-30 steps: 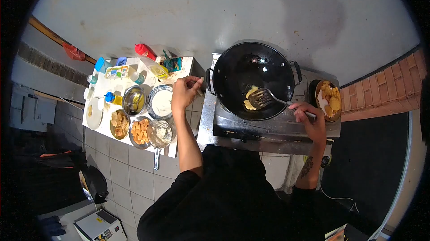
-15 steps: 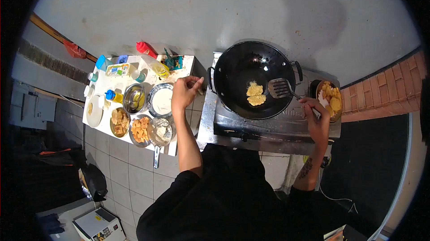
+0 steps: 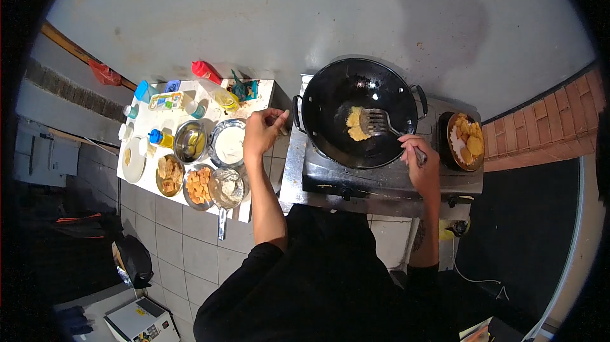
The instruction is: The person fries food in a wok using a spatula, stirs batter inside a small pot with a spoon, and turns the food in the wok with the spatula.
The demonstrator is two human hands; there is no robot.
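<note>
Two hands (image 3: 422, 163), right gripping turner (image 3: 376, 123) in wok (image 3: 340, 81); tub label (image 3: 166, 101) unreadable.

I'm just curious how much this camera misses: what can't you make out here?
- Stove surface under the wok: head view, hidden by the wok.
- Part of the yellowish food: head view, behind the slotted spatula.
- Part of the spatula's handle: head view, covered by the right hand.
- Whether the left hand pinches anything: head view, too small.
- Print on the white appliance: head view, too small, cut off by the bottom edge.
</note>
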